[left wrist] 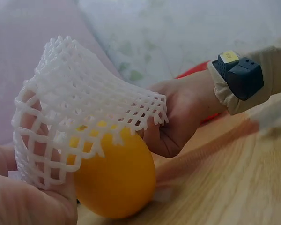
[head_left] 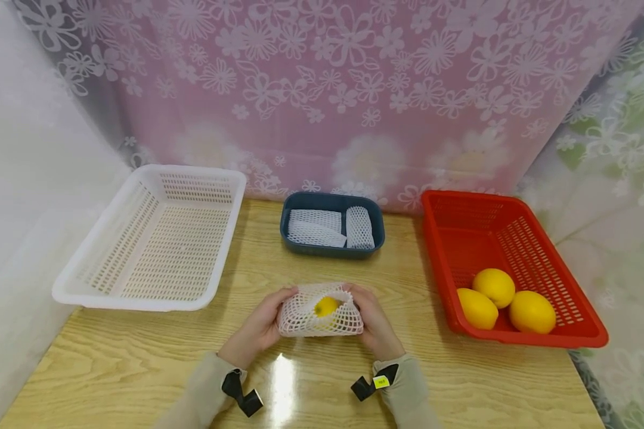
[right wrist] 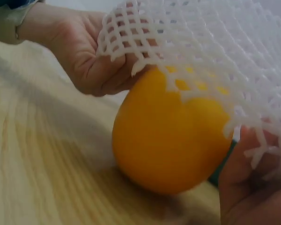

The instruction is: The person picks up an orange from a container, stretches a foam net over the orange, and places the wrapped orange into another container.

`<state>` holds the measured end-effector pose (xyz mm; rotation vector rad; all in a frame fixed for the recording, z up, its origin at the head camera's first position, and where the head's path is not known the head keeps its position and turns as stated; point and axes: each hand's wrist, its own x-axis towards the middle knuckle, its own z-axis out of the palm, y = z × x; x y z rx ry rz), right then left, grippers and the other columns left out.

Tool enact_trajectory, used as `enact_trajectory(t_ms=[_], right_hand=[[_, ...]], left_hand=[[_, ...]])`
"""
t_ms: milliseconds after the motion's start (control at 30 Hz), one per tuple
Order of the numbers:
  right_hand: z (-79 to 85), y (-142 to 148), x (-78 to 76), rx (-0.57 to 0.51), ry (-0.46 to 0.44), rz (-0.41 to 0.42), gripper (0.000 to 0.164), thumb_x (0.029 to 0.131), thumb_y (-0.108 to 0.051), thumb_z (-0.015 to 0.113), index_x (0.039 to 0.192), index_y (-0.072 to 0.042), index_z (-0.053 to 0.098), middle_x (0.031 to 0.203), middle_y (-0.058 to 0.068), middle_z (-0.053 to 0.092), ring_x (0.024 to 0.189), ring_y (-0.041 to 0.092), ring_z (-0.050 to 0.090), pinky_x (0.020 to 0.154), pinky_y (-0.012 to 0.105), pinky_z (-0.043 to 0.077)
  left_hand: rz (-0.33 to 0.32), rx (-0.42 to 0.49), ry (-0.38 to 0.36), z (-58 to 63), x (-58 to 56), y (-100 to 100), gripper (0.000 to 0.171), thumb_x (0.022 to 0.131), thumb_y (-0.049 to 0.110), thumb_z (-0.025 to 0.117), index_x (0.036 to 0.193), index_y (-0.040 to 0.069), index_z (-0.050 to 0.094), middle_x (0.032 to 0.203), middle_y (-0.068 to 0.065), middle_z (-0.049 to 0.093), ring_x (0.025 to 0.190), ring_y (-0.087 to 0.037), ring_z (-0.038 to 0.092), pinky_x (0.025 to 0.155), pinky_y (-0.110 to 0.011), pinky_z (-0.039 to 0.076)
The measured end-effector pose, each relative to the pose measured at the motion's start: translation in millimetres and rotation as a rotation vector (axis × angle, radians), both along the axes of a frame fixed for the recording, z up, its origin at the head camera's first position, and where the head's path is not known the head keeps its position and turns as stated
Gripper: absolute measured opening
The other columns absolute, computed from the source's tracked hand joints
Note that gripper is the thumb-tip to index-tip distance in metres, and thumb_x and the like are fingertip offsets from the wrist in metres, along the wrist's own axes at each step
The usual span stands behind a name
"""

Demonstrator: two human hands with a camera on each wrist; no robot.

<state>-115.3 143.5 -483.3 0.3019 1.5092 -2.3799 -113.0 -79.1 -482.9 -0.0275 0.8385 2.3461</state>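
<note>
Btwn the two hands, head view, a white foam net [head_left: 300,313] is held by both: one edge is pinched by the L hand [head_left: 262,325], the opp. edge by the R hand [head_left: 374,322]. A yellow fruit [head_left: 326,306] is partly covered by the net, btwn the hands. Beyond the hands, approx. midway, a blue tray [head_left: 328,252] w/ folded nets [head_left: 315,229] is seen. Beyond + L of the L hand, a white basket [head_left: 134,302] is placed; R of the R hand, a red basket [head_left: 531,339] w/ 3 more yellow fruits [head_left: 495,288].

L wrist view: the net is draped over the fruit's upper part btwn the hands; the lower part is seen bare.

R wrist view: the mesh edge is clamped in the curled L fingers, fruit just beside them. Below the hands, wood tabletop [right wrist: 28,140] is seen; whether it's touched by the fruit can't be told.
</note>
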Motion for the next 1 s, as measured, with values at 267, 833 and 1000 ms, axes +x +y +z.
enact_trajectory(t_ms=[267, 833, 1000], right_hand=[[-24.6, 1.3, -2.8, 0.101, 0.057, 0.098, 0.026, 0.104, -0.02, 0.051, 0.117, 0.002, 0.057, 0.106, 0.005, 0.063, 0.092, 0.011, 0.061, 0.079, 0.024, 0.053], [-30.8, -7.3, -1.6, 0.424, 0.224, 0.022, 0.022, 0.102, -0.014, 0.056, 0.089, 0.004, 0.06, 0.07, 0.005, 0.063, 0.062, 0.012, 0.059, 0.058, 0.024, 0.051], [-31.1, -7.8, -2.3, 0.461, 0.218, -0.025, 0.022, 0.1, -0.014, 0.06, 0.086, 0.003, 0.063, 0.065, 0.004, 0.061, 0.057, 0.011, 0.058, 0.056, 0.024, 0.05]], left_hand=[[-0.021, -0.132, -0.008, -23.1, -2.1, 2.1, 0.031, 0.108, 0.019, 0.035, 0.126, -0.004, 0.045, 0.102, -0.007, 0.064, 0.086, -0.014, 0.068, 0.078, -0.027, 0.057], [-0.018, -0.575, 0.256, -32.9, -9.0, 8.1, 0.035, 0.108, 0.019, 0.037, 0.117, -0.008, 0.055, 0.095, -0.01, 0.061, 0.079, -0.013, 0.061, 0.067, -0.026, 0.055], [0.063, -0.711, 0.363, -31.3, -7.4, 10.7, 0.029, 0.107, 0.019, 0.042, 0.086, 0.002, 0.052, 0.071, -0.003, 0.047, 0.058, -0.009, 0.044, 0.052, -0.021, 0.041]])
